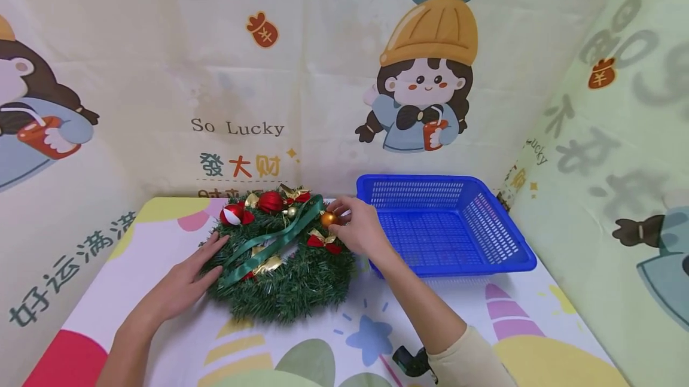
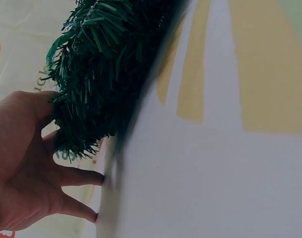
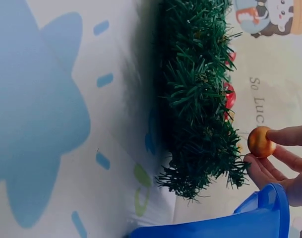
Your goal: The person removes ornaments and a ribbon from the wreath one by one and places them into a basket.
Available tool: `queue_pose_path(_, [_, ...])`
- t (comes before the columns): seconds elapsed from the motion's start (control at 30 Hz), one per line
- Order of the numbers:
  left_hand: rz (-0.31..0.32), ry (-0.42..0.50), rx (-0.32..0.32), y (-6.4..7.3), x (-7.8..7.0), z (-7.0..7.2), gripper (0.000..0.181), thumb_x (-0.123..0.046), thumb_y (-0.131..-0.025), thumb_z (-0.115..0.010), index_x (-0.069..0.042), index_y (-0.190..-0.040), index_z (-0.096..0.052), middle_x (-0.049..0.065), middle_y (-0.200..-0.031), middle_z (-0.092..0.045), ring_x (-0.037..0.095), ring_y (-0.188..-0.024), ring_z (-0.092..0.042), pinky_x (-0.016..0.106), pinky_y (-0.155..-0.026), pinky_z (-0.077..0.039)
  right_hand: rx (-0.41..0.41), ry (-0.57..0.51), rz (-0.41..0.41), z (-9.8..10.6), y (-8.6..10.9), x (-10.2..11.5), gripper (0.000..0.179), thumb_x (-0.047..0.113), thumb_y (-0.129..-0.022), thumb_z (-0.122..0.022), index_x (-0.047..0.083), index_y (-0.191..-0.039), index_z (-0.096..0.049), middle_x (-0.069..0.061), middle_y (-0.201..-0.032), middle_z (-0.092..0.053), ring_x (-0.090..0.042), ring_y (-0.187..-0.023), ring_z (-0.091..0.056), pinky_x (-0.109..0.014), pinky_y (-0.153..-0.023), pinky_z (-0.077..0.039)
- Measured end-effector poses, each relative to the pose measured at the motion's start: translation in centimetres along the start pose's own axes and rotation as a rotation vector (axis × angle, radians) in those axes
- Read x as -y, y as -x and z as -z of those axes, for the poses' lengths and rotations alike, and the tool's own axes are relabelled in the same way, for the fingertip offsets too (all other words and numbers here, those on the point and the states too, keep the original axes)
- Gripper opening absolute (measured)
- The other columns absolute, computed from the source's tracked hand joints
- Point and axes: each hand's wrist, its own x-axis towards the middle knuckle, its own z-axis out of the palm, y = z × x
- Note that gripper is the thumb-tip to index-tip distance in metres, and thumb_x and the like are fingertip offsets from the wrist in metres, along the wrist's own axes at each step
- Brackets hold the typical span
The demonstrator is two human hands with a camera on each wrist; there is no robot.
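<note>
A green Christmas wreath (image 1: pixel 280 297) lies on the table, dressed with red baubles (image 1: pixel 270 201), red and gold bows (image 1: pixel 325 242) and a dark green ribbon (image 1: pixel 253 262). At its right side my right hand (image 1: pixel 357 228) pinches a small orange-gold bauble (image 3: pixel 261 142) between thumb and fingers, close to the greenery. My left hand (image 1: pixel 191 279) rests against the wreath's left edge, fingers spread. The left wrist view shows the left hand (image 2: pixel 31 163) with thumb side touching the needles and two fingers extended below them.
A blue plastic basket (image 1: pixel 430 270) stands right of the wreath, its near-left corner close to my right forearm. A small black object (image 1: pixel 411 362) shows beside the right sleeve (image 1: pixel 468 360). Printed cloth walls (image 1: pixel 323 76) enclose the table's back and sides.
</note>
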Motion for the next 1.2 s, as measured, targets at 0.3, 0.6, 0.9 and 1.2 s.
queue_pose_path(0.3, [-0.005,0.02,-0.004,0.0,0.1,-0.2,0.065,-0.033,-0.109,-0.055,-0.023,-0.167,-0.028,0.022,-0.173,-0.018,0.06,-0.149,-0.028,0.079,-0.11,-0.031,-0.038,-0.045,0.0,1.1,1.0,-0.7,0.025,0.006,-0.092,-0.078,0.012,-0.115,-0.073,-0.01,-0.112,-0.073,-0.028,-0.098,-0.074,-0.038,-0.077,-0.064])
queue_pose_path(0.6, [-0.006,0.022,-0.005,-0.1,0.1,-0.1,0.065,-0.034,-0.109,-0.055,-0.022,-0.167,-0.027,0.022,-0.173,-0.018,0.061,-0.149,-0.028,0.079,-0.109,-0.031,-0.111,-0.105,-0.025,2.5,2.2,-1.4,0.028,0.007,-0.091,-0.08,0.015,-0.117,-0.075,-0.008,-0.115,-0.074,-0.027,-0.101,-0.075,-0.038,-0.077,-0.065])
queue_pose_path(0.9, [-0.003,0.017,-0.015,0.5,0.2,0.0,0.064,-0.033,-0.11,-0.054,-0.022,-0.167,-0.028,0.022,-0.173,-0.017,0.062,-0.148,-0.028,0.08,-0.109,-0.03,-0.141,-0.126,-0.055,3.6,3.3,-2.6,0.027,0.01,-0.091,-0.08,0.019,-0.117,-0.074,-0.005,-0.118,-0.073,-0.028,-0.106,-0.074,-0.039,-0.079,-0.065])
queue_pose_path(1.2, [-0.013,0.013,-0.023,0.3,-0.1,-0.1,0.063,-0.033,-0.109,-0.055,-0.021,-0.166,-0.029,0.023,-0.172,-0.02,0.061,-0.148,-0.029,0.079,-0.109,-0.032,-0.162,-0.123,-0.099,4.7,4.5,-3.6,0.03,0.011,-0.093,-0.079,0.019,-0.121,-0.073,-0.006,-0.122,-0.072,-0.03,-0.11,-0.072,-0.04,-0.081,-0.065])
